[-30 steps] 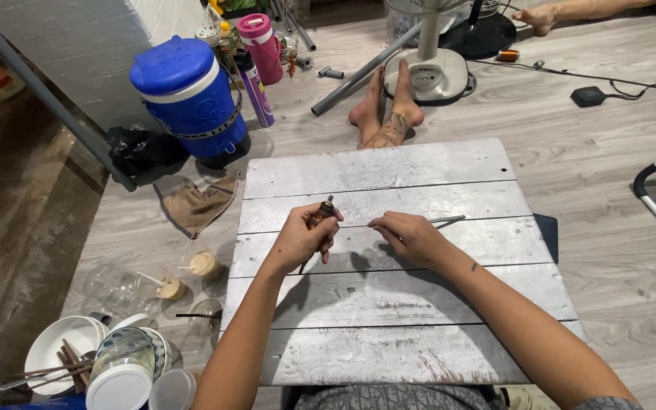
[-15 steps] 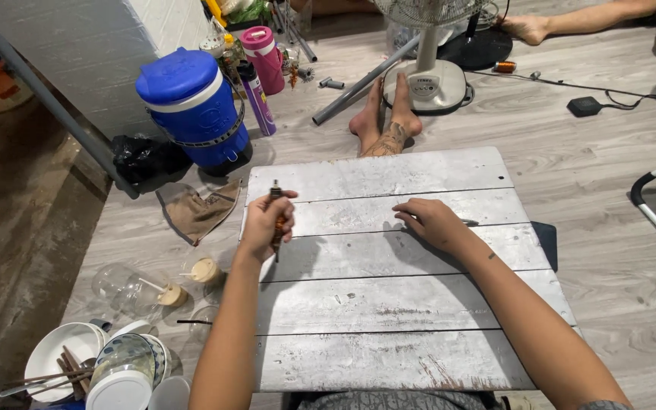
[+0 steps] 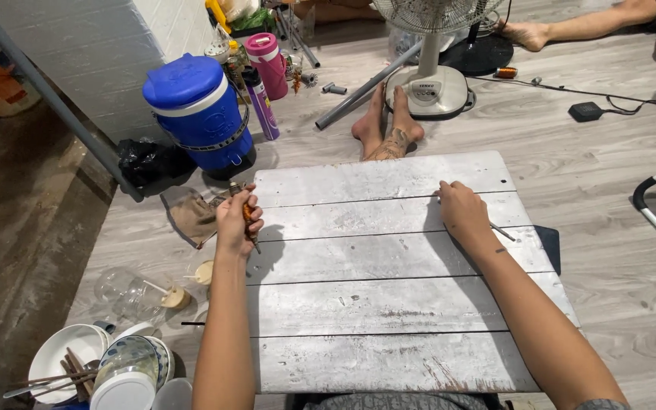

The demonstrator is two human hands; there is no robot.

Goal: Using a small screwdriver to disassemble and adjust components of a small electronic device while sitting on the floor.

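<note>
The left hand [image 3: 237,220] is clenched around a small orange-handled tool [image 3: 247,215], probably a screwdriver or awl, and carries it upright at the left edge of the whitewashed plank tabletop [image 3: 389,304]. The tip points down toward the board, so the tool stands off the work surface rather than lying on it. The right hand [image 3: 461,212] rests palm-down on the second plank, its fingers [image 3: 449,190] pressed over a thin metal rod [image 3: 503,231], pinning it flat; one end shows from under the hand toward the right edge. Whether the fingers grip the rod or only press on it cannot be told.

Compared with the picture from one second earlier, the hands have separated: both then met over the rod at the board's middle. The left hand has since travelled to the left edge, and the right hand has shifted rightward with the rod.
</note>
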